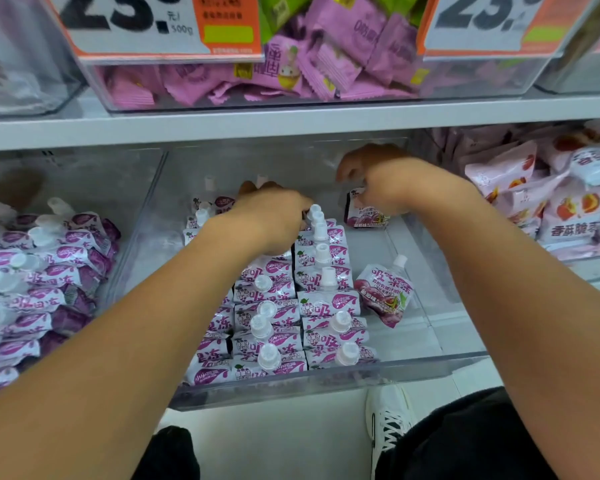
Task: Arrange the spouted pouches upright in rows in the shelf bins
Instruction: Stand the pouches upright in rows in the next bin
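Inside the clear bin [430, 368], both hands' grips clutch spouted pouches [326, 306].

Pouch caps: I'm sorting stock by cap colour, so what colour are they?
White, on every pouch cap visible in the head view, the only view.

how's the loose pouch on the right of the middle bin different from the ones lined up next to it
The loose pouch leans tilted by itself on the bare bin floor, showing its whole front; the lined-up pouches stand upright, packed in rows, mostly showing caps and top edges. Both have white spout caps and purple-and-white print.
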Action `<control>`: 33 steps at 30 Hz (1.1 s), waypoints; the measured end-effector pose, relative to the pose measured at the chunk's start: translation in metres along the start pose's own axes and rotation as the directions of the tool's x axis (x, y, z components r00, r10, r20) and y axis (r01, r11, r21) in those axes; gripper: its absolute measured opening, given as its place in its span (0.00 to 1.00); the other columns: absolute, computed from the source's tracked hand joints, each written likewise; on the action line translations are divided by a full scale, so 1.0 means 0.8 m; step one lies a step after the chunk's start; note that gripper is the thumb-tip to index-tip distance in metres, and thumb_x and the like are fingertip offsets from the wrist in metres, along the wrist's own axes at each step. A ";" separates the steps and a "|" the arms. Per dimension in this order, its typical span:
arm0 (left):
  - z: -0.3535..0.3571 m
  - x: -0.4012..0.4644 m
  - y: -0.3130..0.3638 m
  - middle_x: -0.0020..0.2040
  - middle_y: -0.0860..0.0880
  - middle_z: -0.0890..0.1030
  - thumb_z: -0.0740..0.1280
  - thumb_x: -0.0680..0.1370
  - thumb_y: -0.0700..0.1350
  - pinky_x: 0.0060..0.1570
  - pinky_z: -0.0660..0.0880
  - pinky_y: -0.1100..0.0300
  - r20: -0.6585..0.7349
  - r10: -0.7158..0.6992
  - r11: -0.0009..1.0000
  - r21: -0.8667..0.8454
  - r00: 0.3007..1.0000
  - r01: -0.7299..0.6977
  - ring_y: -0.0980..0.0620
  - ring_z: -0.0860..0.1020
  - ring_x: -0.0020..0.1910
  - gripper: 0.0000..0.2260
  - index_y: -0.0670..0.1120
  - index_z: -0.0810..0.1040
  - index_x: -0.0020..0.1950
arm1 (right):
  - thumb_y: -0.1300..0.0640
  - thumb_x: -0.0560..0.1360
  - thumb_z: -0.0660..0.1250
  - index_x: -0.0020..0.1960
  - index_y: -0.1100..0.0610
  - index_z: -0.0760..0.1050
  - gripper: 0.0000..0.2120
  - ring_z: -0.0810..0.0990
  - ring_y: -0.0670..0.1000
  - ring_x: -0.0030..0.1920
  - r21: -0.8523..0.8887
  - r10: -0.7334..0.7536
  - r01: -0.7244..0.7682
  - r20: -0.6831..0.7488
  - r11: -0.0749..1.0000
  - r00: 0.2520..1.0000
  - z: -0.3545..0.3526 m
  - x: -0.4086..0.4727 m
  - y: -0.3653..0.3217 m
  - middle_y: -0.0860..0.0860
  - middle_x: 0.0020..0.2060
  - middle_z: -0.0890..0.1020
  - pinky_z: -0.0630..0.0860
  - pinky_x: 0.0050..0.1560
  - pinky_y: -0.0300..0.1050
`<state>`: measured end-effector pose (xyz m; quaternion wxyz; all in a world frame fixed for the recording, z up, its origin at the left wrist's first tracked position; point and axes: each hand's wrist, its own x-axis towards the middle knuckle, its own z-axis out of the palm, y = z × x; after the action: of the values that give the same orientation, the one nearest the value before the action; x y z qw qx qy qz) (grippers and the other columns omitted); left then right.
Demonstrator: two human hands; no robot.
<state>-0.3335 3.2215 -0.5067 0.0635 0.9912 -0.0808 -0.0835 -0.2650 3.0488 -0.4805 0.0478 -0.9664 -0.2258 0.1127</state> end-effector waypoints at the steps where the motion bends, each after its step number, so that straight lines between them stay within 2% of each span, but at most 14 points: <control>1: 0.001 0.000 -0.001 0.44 0.50 0.79 0.62 0.81 0.41 0.48 0.65 0.52 0.000 -0.002 1.000 -0.015 1.000 0.002 0.48 0.74 0.45 0.08 0.54 0.77 0.49 | 0.65 0.73 0.70 0.66 0.53 0.75 0.23 0.79 0.59 0.59 -0.146 0.054 -0.062 -0.058 0.987 0.997 0.000 0.002 0.008 0.55 0.63 0.79 0.78 0.59 0.50; 3: 0.000 0.000 -0.003 0.42 0.51 0.80 0.62 0.80 0.41 0.47 0.64 0.52 0.003 0.003 0.999 -0.034 1.000 -0.003 0.48 0.75 0.44 0.08 0.54 0.77 0.47 | 0.65 0.70 0.70 0.65 0.56 0.75 0.23 0.79 0.61 0.56 -0.273 0.128 -0.139 -0.055 0.952 0.990 0.010 0.003 0.014 0.57 0.60 0.80 0.79 0.57 0.54; 6: 0.001 -0.002 -0.003 0.41 0.50 0.79 0.61 0.81 0.40 0.45 0.62 0.53 -0.008 0.008 0.999 -0.037 1.000 -0.009 0.48 0.75 0.42 0.08 0.51 0.76 0.45 | 0.68 0.72 0.65 0.59 0.62 0.77 0.16 0.80 0.63 0.54 -0.196 0.190 -0.202 -0.075 0.960 0.979 0.026 0.003 0.007 0.61 0.56 0.80 0.77 0.51 0.50; 10: 0.004 -0.005 -0.003 0.41 0.51 0.77 0.60 0.81 0.38 0.46 0.62 0.53 -0.034 0.003 0.999 -0.040 0.999 -0.004 0.49 0.74 0.42 0.09 0.52 0.73 0.48 | 0.68 0.74 0.64 0.58 0.65 0.78 0.13 0.79 0.65 0.58 -0.088 0.253 -0.296 -0.324 0.951 0.911 0.025 0.026 0.001 0.64 0.57 0.80 0.77 0.54 0.52; 13: 0.001 -0.009 -0.008 0.48 0.51 0.78 0.60 0.81 0.39 0.52 0.67 0.51 0.029 0.009 0.997 -0.074 1.000 -0.006 0.47 0.75 0.48 0.10 0.54 0.74 0.54 | 0.64 0.75 0.67 0.57 0.58 0.82 0.12 0.79 0.62 0.59 -0.003 0.161 -0.171 -0.316 0.985 0.935 0.028 0.038 -0.005 0.58 0.59 0.81 0.76 0.59 0.46; 16: -0.010 -0.015 -0.016 0.52 0.50 0.78 0.62 0.81 0.41 0.54 0.73 0.52 0.023 -0.002 0.990 -0.144 1.000 0.005 0.47 0.76 0.51 0.08 0.53 0.75 0.55 | 0.59 0.74 0.73 0.53 0.51 0.85 0.09 0.81 0.54 0.54 0.161 -0.024 0.053 -0.177 0.986 0.984 0.029 0.033 -0.017 0.52 0.53 0.84 0.71 0.50 0.36; 21: -0.011 -0.004 -0.009 0.57 0.43 0.74 0.64 0.79 0.42 0.56 0.73 0.48 -0.199 -0.049 0.995 -0.089 0.979 0.032 0.41 0.71 0.57 0.11 0.48 0.71 0.61 | 0.66 0.71 0.74 0.51 0.54 0.83 0.11 0.79 0.47 0.37 0.599 -0.024 0.084 -0.108 0.797 0.994 0.039 0.027 -0.028 0.49 0.42 0.81 0.74 0.33 0.33; 26: -0.001 0.015 -0.006 0.56 0.42 0.73 0.62 0.80 0.45 0.53 0.74 0.49 -0.066 -0.108 0.992 -0.074 0.992 0.103 0.39 0.74 0.54 0.16 0.52 0.68 0.67 | 0.70 0.72 0.70 0.61 0.55 0.76 0.20 0.83 0.54 0.50 0.840 0.096 -0.086 0.041 0.535 0.995 0.047 0.022 -0.026 0.56 0.53 0.82 0.82 0.50 0.48; 27: 0.000 0.017 -0.006 0.54 0.44 0.75 0.61 0.80 0.44 0.50 0.73 0.50 -0.057 -0.096 0.994 -0.049 0.994 0.094 0.41 0.74 0.51 0.13 0.51 0.70 0.65 | 0.67 0.73 0.68 0.64 0.54 0.74 0.21 0.82 0.56 0.53 0.782 0.130 -0.123 0.055 0.611 0.990 0.041 0.020 -0.025 0.55 0.56 0.80 0.82 0.55 0.52; 28: 0.001 0.018 -0.006 0.51 0.45 0.76 0.60 0.81 0.43 0.47 0.72 0.51 -0.057 -0.081 0.997 -0.021 0.995 0.079 0.43 0.74 0.49 0.10 0.50 0.72 0.61 | 0.64 0.74 0.67 0.67 0.54 0.72 0.22 0.81 0.57 0.55 0.612 0.134 -0.137 0.052 0.779 0.990 0.028 0.015 -0.024 0.55 0.59 0.79 0.80 0.58 0.54; 29: 0.002 0.019 -0.005 0.49 0.46 0.76 0.59 0.81 0.43 0.47 0.71 0.51 -0.059 -0.068 0.998 0.003 0.996 0.068 0.44 0.73 0.48 0.08 0.50 0.73 0.58 | 0.61 0.75 0.67 0.68 0.56 0.72 0.21 0.80 0.57 0.57 0.332 0.119 -0.137 0.074 0.933 0.990 0.015 0.005 -0.023 0.55 0.60 0.78 0.79 0.60 0.54; 30: 0.002 0.019 -0.005 0.48 0.46 0.76 0.58 0.81 0.44 0.47 0.71 0.51 -0.059 -0.059 0.998 0.018 0.996 0.060 0.44 0.72 0.47 0.07 0.50 0.74 0.56 | 0.57 0.75 0.69 0.67 0.59 0.73 0.21 0.79 0.58 0.57 0.039 0.110 -0.116 0.123 0.992 0.986 0.007 -0.007 -0.023 0.55 0.60 0.78 0.78 0.60 0.53; 31: 0.002 0.019 -0.005 0.48 0.47 0.76 0.58 0.82 0.44 0.48 0.70 0.51 -0.057 -0.058 0.998 0.022 0.997 0.060 0.45 0.72 0.47 0.07 0.50 0.74 0.56 | 0.52 0.74 0.72 0.65 0.60 0.74 0.22 0.79 0.58 0.56 -0.191 0.132 -0.092 0.211 0.977 0.969 0.004 -0.021 -0.024 0.54 0.58 0.79 0.77 0.60 0.53; 33: 0.002 0.020 -0.005 0.50 0.47 0.76 0.59 0.82 0.44 0.49 0.70 0.51 -0.058 -0.061 0.998 0.030 0.996 0.062 0.45 0.72 0.48 0.07 0.51 0.75 0.57 | 0.44 0.70 0.76 0.64 0.60 0.75 0.30 0.80 0.58 0.52 -0.395 0.251 -0.085 0.391 0.915 0.886 0.012 -0.042 -0.024 0.52 0.52 0.79 0.78 0.59 0.54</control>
<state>-0.3177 3.2227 -0.5114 0.0473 0.9961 -0.0498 -0.0557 -0.3048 3.0513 -0.4803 -0.1949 -0.9247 -0.1615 0.2844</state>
